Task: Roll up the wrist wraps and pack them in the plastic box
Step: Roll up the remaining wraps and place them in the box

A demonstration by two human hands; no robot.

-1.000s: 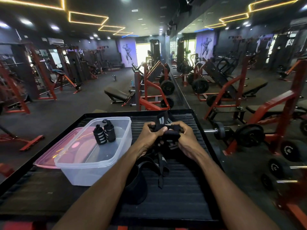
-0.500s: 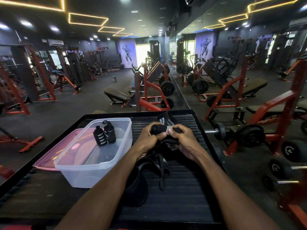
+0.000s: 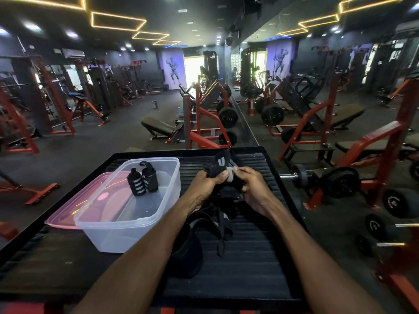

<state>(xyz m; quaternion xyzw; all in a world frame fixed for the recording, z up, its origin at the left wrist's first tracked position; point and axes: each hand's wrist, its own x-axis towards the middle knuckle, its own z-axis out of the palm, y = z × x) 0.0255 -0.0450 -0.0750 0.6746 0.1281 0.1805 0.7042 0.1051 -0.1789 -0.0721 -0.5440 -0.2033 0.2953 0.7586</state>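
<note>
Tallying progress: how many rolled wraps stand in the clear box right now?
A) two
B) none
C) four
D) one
A: two rolled wraps stand side by side in the box, while both hands grip another wrap over the tray.

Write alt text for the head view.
Both hands, left hand and right hand, grip a black wrist wrap above a black ribbed tray. Two rolled wraps stand in the clear plastic box; its pink lid lies beside it.
</note>
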